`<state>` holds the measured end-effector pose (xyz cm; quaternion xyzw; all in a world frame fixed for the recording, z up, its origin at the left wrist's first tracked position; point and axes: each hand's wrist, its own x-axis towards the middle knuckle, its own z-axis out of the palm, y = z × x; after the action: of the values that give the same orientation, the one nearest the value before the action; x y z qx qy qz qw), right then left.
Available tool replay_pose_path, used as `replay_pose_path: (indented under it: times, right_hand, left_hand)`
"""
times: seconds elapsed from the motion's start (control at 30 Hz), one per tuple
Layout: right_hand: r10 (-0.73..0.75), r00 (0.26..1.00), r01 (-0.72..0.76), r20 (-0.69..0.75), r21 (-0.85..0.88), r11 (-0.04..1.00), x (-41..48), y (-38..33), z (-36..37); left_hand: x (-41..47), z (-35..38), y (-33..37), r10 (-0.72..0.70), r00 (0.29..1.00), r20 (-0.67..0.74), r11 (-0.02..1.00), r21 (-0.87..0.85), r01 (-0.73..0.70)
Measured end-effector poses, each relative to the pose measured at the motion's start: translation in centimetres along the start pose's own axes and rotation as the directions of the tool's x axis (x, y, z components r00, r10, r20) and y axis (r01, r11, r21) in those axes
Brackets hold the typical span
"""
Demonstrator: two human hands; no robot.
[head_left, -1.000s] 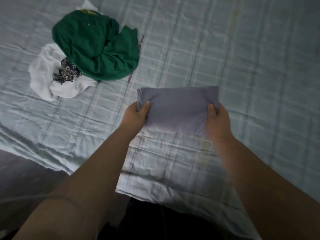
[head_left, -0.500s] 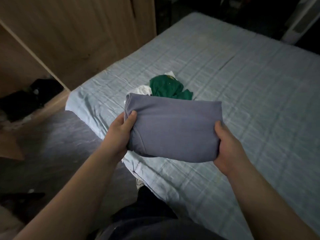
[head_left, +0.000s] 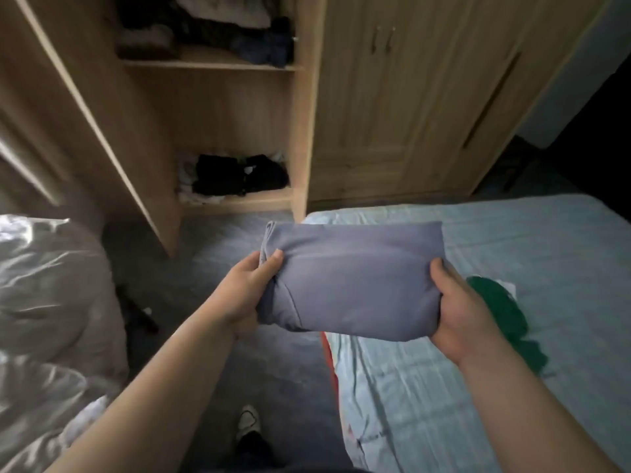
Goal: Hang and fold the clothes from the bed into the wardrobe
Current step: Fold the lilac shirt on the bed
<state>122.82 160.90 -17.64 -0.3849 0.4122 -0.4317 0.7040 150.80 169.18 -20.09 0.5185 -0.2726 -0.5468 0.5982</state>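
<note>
Grey-lavender folded garment (head_left: 351, 285), green garment (head_left: 505, 319), pale blue checked bedsheet (head_left: 512, 233), light wood wardrobe (head_left: 392, 114)

The folded top (head_left: 351, 281) is soft matt jersey cloth, smooth with barely a crease. Wardrobe (head_left: 392, 114) looks like pale wood or wood-look board, matt, grain showing. Bed sheet (head_left: 512, 233) is thin woven cloth, pretty rumpled. Green top (head_left: 502, 312) is matt cloth too. The bundle (head_left: 44, 285) on the left is glossy and crinkly; satin or plastic, can't tell.

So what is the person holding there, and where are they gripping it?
A folded grey-purple garment, held off the bed: left hand grips its left end, right hand its right end.
</note>
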Motion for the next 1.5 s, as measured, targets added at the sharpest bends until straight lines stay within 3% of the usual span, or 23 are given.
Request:
replay_pose_path:
  times: [0.17,0.3,0.43,0.6,0.93,1.17,1.5]
  right_hand:
    - [0.053,0.986,-0.052,0.161,-0.011,0.999,10.0,0.3,13.7]
    - [0.071,0.98,-0.071,0.183,-0.008,0.997,15.7,0.2,20.3]
    - [0.054,0.98,-0.049,0.192,-0.026,0.998,21.2,0.7,24.4]
    - [0.096,0.969,-0.09,0.227,-0.037,0.995,29.3,1.6,26.9]
    - [0.1,0.952,-0.108,0.29,0.012,0.994,53.0,-0.2,30.5]
    - [0.123,0.93,-0.128,0.346,-0.01,0.992,67.2,-3.4,35.9]
    - [0.103,0.942,-0.084,0.319,-0.071,0.994,83.2,-4.8,43.6]
  left_hand:
    - [4.9,-11.5,5.6,-0.097,0.992,0.08,0.937,-0.33,0.119]
    - [8.5,-16.2,9.0,-0.044,0.996,0.076,0.908,-0.413,0.072]
    - [12.6,-19.3,11.5,0.029,0.998,-0.051,0.929,-0.366,-0.046]
    - [18.9,-22.1,13.8,0.02,0.993,-0.114,0.955,-0.292,-0.053]
    - [40.1,-23.7,20.3,0.1,0.969,-0.227,0.971,-0.188,-0.144]
    - [52.1,-24.6,26.1,0.146,0.933,-0.33,0.954,-0.204,-0.221]
    - [68.4,-30.2,31.8,0.145,0.925,-0.351,0.954,-0.2,-0.225]
